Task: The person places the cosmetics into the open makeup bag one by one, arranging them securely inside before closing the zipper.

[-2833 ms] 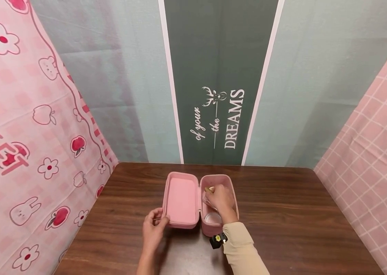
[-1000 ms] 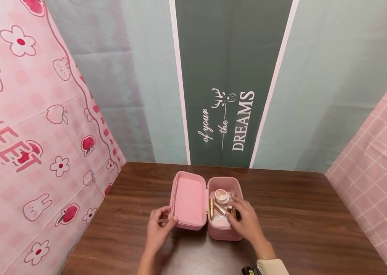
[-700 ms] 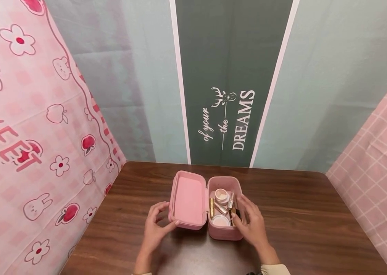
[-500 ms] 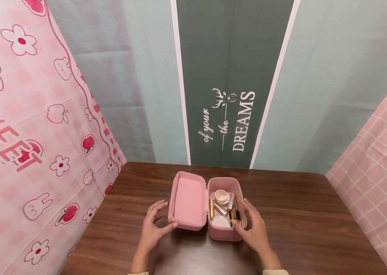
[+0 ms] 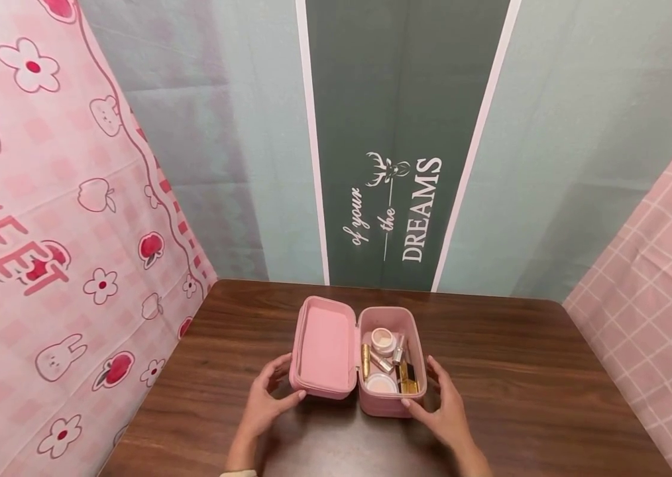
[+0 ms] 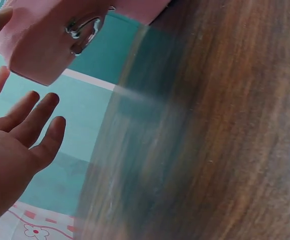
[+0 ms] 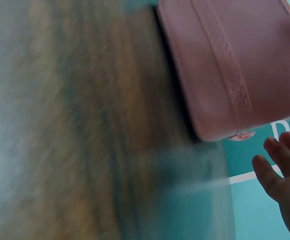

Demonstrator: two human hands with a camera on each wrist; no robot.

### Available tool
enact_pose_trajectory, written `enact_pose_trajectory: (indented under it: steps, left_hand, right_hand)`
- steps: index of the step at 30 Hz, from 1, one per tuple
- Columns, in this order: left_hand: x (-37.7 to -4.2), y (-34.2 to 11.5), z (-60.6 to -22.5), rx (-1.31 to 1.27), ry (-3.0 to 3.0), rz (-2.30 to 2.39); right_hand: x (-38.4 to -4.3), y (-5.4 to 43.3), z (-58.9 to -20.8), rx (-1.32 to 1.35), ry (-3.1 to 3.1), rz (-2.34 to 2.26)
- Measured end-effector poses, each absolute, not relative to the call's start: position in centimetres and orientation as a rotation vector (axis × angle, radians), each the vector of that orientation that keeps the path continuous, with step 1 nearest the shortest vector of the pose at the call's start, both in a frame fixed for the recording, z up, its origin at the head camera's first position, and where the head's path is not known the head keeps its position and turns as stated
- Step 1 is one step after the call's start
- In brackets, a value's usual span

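A pink zippered cosmetic case (image 5: pixel 388 405) lies opened out on the table. Its hinged lid (image 5: pixel 327 344) is spread to the left. My left hand (image 5: pixel 264 404) is at the lid's front left corner, thumb at the front edge and fingers along the side. In the left wrist view its fingers are spread, thumb and index tips right at the lid. My right hand (image 5: pixel 446 414) stands at the right side of the base, thumb near the front rim, fingers apart. Inside lie a small round jar (image 5: pixel 384 340), a gold tube (image 5: pixel 366 362), silvery tubes (image 5: pixel 398 350) and a round white container (image 5: pixel 381 383).
A gold and black item (image 5: pixel 409 379) lies in the case's right front corner. Brown wood-grain table (image 5: pixel 509 384) surrounds the case. Behind it hangs a green and grey-blue cloth (image 5: pixel 395 99), with pink patterned cloths (image 5: pixel 73 232) at both sides.
My right hand came up out of the case, exposing the cosmetics inside, then shifted to its right side and front rim. My left hand stayed at the lid's corner.
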State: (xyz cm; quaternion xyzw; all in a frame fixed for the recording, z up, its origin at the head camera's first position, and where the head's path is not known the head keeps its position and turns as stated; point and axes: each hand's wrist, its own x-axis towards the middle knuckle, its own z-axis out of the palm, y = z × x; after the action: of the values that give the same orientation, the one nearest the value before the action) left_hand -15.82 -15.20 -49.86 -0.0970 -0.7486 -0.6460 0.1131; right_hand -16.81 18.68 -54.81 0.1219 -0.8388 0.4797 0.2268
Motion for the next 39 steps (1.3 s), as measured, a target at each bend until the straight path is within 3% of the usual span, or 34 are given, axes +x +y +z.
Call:
enact_pose_trajectory:
  steps: [11,18,30,39]
  left_hand:
    - [-15.9,-15.0,-50.7,-0.308,-2.178,-1.858]
    - [-16.5,-15.2,-53.2,-0.284,-2.159,-1.893]
    - [-16.0,-13.3,-52.7,-0.54,-1.932,-1.879]
    - [-15.6,-11.8,-51.6,-0.566,-1.903,-1.86]
  right_hand:
    - [-16.4,19.0,-55.8,0.293,-2.381,1.403]
    - [-16.2,19.2,-55.4,0.288,-2.393,1.439]
    - [-16.0,19.5,-54.2,0.193,-2.396,1.726]
    - [-16.0,19.2,-54.0,0.224,-2.348,1.766]
